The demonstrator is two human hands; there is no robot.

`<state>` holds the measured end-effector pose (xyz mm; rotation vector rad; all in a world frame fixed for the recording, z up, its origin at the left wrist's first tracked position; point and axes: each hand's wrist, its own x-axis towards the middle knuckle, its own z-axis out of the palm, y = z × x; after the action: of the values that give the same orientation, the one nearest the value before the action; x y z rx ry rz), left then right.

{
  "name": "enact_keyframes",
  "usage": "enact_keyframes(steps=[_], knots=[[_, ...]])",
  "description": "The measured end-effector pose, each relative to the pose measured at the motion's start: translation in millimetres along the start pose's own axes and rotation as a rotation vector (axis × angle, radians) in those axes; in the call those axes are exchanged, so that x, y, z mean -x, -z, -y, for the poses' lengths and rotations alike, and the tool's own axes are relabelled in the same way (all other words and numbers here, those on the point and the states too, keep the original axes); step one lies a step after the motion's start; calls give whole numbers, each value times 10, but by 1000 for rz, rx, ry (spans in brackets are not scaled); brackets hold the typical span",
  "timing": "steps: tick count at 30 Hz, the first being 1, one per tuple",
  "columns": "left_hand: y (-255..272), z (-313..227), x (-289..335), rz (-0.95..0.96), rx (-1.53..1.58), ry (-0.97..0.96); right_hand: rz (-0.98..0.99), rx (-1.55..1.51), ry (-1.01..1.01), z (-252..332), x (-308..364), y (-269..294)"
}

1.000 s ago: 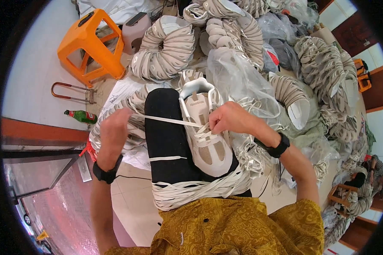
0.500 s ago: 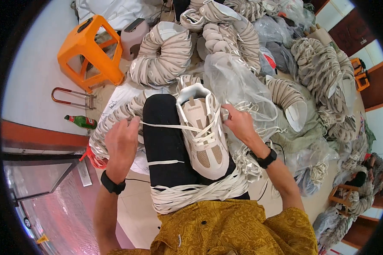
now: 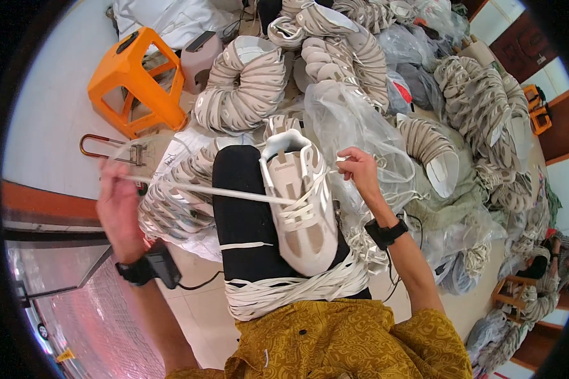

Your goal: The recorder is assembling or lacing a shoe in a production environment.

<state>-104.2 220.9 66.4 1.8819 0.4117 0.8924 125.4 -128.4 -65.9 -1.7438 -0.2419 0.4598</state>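
A beige and white sneaker upper (image 3: 306,237) rests on my black-clad thigh, its toe toward me. Out to the left, my left hand (image 3: 119,205) is smeared by motion but grips a white shoelace (image 3: 227,193), stretched taut from the sneaker's lower eyelets. My right hand (image 3: 361,175) hovers just right of the sneaker's collar with fingers pinched together; what they hold, if anything, is too small to make out. A bundle of white laces (image 3: 297,292) lies across my lap, and a single lace crosses the black cloth (image 3: 240,218).
Curved stacks of nested shoe uppers (image 3: 240,85) fill the floor ahead, with more uppers (image 3: 480,107) at right. A clear plastic bag (image 3: 341,120) lies beyond my right hand. An orange stool (image 3: 136,82) and a metal U-shaped handle (image 3: 110,148) are at left. People sit far right.
My left hand has swung outward to the left, drawing the shoelace longer and tighter. My right hand has moved slightly away from the sneaker's edge and turned.
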Motion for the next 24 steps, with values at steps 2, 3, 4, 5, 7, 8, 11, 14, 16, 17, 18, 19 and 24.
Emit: enact_keyframes(steps=[2,3,4,5,7,8,11,14,16,17,18,19,24], knots=[[347,185,-140,114,647,53,40,0,-73,-23,19,1],[490,292,-181,271,1274,44,45,33,-185,-42,29,-16],[604,419,-170,257,1242,46,53,13,-172,-64,38,-44],[705,554,-145,83,1215,155,103,-136,-251,-86,35,-68],[916,827,-100,-97,1177,259,160,-286,-328,-126,14,-85],[1023,975,-92,-184,1136,283,192,-221,-406,-139,-8,-67],[1452,1357,-105,-326,978,313,303,-138,-513,-173,-54,44],[1954,1593,-73,-384,913,297,405,-330,-456,-201,-102,50],[2236,1664,-59,-458,730,339,388,-554,-366,-210,-152,-6],[2359,1687,-61,-422,719,312,335,-552,-361,-214,-175,-36],[2497,1676,-79,-490,820,310,283,-615,-363,-212,-210,-56],[2604,1677,-69,-615,854,307,219,-665,-354,-214,-236,-79],[3107,1589,-24,-670,640,350,197,-899,-148,-94,-341,174]])
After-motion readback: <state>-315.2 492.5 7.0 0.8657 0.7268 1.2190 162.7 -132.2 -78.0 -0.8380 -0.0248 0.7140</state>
